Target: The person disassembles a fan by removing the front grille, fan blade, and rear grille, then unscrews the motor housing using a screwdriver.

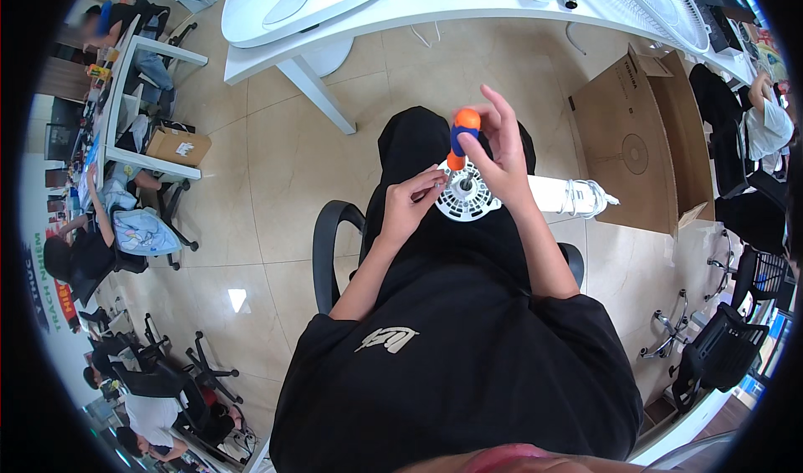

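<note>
A round white slotted fan motor housing (478,209) rests on my lap, with a dark hub at its middle. From it a white fan stand neck (548,194) reaches right. Upright above the housing's upper left edge is a screwdriver (467,120) with an orange and blue handle. My right hand (498,151) has its thumb and fingers at this handle, some fingers raised. My left hand (411,199) is at the housing's left rim, its thumb and fingertips pinched near the screwdriver's lower end. Whatever they pinch is too small to make out.
A white cord (581,197) is wound round the neck's end. An open cardboard box (623,138) stands to the right. Ahead is a white table (376,23) bearing fan parts, including a white fan grille (652,5). A chair armrest (328,251) flanks me. Other people sit at desks on both sides.
</note>
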`<state>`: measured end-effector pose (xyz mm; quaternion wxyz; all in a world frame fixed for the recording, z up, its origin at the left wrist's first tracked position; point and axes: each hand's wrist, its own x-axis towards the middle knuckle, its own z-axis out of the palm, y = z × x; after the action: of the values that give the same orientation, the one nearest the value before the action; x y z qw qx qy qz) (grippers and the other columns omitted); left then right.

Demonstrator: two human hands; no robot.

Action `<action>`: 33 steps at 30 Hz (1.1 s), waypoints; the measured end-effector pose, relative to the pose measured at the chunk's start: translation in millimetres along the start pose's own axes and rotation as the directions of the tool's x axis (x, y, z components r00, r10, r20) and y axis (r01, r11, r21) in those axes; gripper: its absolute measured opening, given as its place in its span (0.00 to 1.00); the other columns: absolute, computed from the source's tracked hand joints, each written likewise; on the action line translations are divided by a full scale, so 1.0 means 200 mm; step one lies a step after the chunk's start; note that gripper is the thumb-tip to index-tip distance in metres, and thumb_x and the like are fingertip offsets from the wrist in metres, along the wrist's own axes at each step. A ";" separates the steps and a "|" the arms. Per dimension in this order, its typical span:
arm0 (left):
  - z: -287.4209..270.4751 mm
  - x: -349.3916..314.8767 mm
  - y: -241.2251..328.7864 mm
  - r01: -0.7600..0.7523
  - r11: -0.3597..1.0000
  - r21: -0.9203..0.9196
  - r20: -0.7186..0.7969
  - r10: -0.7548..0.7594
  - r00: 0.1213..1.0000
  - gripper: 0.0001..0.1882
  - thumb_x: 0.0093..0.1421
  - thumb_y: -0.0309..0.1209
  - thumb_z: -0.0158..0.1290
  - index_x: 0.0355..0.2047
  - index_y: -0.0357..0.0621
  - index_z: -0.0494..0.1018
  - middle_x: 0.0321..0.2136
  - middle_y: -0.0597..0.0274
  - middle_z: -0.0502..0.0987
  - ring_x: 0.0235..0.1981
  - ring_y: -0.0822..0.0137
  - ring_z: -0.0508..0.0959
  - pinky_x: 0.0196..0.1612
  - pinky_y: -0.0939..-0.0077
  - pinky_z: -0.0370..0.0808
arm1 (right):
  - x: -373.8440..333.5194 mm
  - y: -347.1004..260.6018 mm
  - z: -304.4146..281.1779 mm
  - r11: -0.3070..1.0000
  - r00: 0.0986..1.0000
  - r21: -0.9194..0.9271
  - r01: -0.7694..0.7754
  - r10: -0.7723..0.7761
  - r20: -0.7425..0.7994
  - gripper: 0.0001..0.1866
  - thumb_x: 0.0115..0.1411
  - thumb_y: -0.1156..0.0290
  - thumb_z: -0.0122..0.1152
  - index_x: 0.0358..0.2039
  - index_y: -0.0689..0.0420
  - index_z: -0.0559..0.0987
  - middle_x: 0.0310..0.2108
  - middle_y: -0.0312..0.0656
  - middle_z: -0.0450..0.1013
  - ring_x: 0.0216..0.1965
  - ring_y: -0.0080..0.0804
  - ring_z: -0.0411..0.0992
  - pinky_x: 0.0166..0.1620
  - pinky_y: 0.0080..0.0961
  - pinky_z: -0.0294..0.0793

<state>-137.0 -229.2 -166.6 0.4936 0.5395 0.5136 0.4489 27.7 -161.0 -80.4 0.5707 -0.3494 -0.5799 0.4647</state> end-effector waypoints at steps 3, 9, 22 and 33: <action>0.00 0.00 0.00 -0.010 1.000 0.011 0.001 0.010 1.000 0.14 0.61 0.18 0.59 0.48 0.30 0.79 0.44 0.50 0.84 0.49 0.64 0.83 0.53 0.71 0.81 | -0.01 0.01 0.00 0.949 0.995 0.307 -0.075 0.090 -0.036 0.23 0.56 0.71 0.72 0.52 0.57 0.77 0.42 0.43 0.72 0.43 0.32 0.72 0.48 0.27 0.72; 0.00 0.00 0.04 0.022 0.999 0.047 0.003 -0.022 1.000 0.15 0.61 0.18 0.59 0.48 0.31 0.79 0.44 0.50 0.84 0.48 0.64 0.83 0.53 0.71 0.81 | -0.01 0.03 -0.09 0.933 0.984 -0.327 0.153 -0.111 0.143 0.25 0.60 0.76 0.66 0.57 0.60 0.72 0.51 0.46 0.73 0.53 0.35 0.74 0.57 0.32 0.71; 0.00 0.00 0.04 -0.047 0.997 0.058 0.002 0.047 0.999 0.13 0.60 0.17 0.59 0.46 0.32 0.80 0.45 0.49 0.84 0.51 0.61 0.82 0.52 0.71 0.81 | 0.00 0.03 -0.06 0.922 0.990 -0.363 0.138 -0.125 0.061 0.23 0.56 0.73 0.72 0.52 0.58 0.76 0.50 0.43 0.73 0.46 0.32 0.75 0.46 0.25 0.76; -0.02 0.00 0.04 -0.102 0.980 0.172 0.010 0.102 0.995 0.12 0.59 0.20 0.61 0.44 0.37 0.82 0.49 0.45 0.81 0.41 0.61 0.86 0.42 0.74 0.83 | 0.02 -0.05 -0.05 0.906 0.993 -0.406 0.119 -0.109 0.048 0.18 0.56 0.72 0.72 0.48 0.58 0.80 0.42 0.46 0.75 0.41 0.32 0.76 0.43 0.23 0.75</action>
<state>-139.3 -229.7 -158.8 0.4217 0.6059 0.5219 0.4274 39.2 -158.3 -71.1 0.5046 -0.4206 -0.6903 0.3034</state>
